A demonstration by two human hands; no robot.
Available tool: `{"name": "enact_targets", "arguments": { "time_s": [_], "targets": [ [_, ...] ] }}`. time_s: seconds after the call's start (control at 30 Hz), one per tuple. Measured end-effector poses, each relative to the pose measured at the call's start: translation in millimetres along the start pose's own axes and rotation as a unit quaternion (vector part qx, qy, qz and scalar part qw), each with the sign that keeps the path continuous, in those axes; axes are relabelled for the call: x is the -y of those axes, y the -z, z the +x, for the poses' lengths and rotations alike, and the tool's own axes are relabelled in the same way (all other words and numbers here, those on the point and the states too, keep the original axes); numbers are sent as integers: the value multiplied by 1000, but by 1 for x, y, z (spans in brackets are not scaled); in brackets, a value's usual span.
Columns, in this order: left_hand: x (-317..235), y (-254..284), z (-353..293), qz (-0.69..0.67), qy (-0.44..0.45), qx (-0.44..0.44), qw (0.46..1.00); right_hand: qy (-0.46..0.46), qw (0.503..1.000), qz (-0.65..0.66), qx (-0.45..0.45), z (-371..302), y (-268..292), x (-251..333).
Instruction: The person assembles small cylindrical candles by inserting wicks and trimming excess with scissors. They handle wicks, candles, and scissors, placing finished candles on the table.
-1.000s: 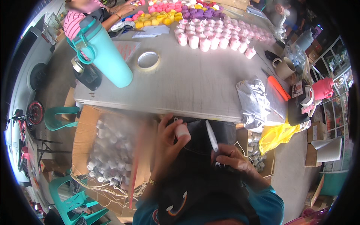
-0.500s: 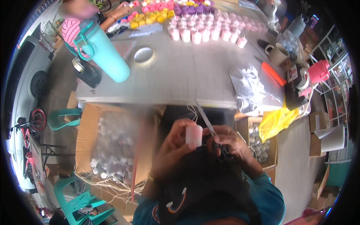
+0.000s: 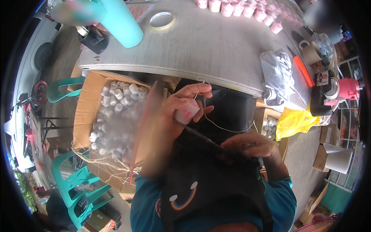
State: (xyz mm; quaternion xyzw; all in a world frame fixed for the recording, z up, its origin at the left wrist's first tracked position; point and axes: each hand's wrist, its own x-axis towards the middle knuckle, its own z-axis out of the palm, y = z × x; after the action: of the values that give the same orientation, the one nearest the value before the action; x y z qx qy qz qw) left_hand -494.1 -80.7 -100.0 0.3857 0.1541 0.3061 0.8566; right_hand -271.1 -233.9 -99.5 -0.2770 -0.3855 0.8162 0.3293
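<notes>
My left hand (image 3: 172,105) is closed around a small pink-and-white candle (image 3: 186,111), held tilted in front of the table's near edge. A long pale string (image 3: 218,127) loops by the fingers and trails right over the black apron. In my right hand (image 3: 253,144) is a pair of scissors (image 3: 198,135), its blades lying together, tip at the underside of the candle. The scissors' handles are dark and blurred against the apron. Whether the blades touch the candle I cannot tell.
At left, a cardboard box (image 3: 83,123) holds many white cylindrical pieces; string hangs over its rim. The grey table (image 3: 208,50) bears a turquoise bottle (image 3: 125,29), a tape roll (image 3: 161,20), pink candles (image 3: 227,9), plastic bags (image 3: 276,75) and an orange-handled tool (image 3: 303,71). A yellow bag (image 3: 297,121) hangs right.
The scissors have swung from pointing up at the table to pointing left at the candle's underside. The candle is now tilted and further left. My view has dipped lower.
</notes>
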Motion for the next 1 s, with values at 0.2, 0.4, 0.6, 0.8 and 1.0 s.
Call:
{"name": "enact_targets", "arguments": {
  "time_s": [0.2, 0.4, 0.6, 0.8, 1.0],
  "targets": [
    [-6, 3, 10, 5, -8, -4, 1000, -64, 998, -6, -24, -1, 8, 3],
    [-14, 23, 33, -54, 3, 40, 998, -1, 996, -69, -49, 7, 30, 11],
    [-7, 27, 41, -87, 46, 87, 991, 9, 969, -101, -227, 16, 23, 9],
    [-3, 27, 47, -105, 49, 124, 985, 3, 967, -69, -245, 28, 21, 11],
    [3, 23, 52, -134, 57, 128, 981, 40, 962, -77, -260, 31, 19, 5]
  ]
}}
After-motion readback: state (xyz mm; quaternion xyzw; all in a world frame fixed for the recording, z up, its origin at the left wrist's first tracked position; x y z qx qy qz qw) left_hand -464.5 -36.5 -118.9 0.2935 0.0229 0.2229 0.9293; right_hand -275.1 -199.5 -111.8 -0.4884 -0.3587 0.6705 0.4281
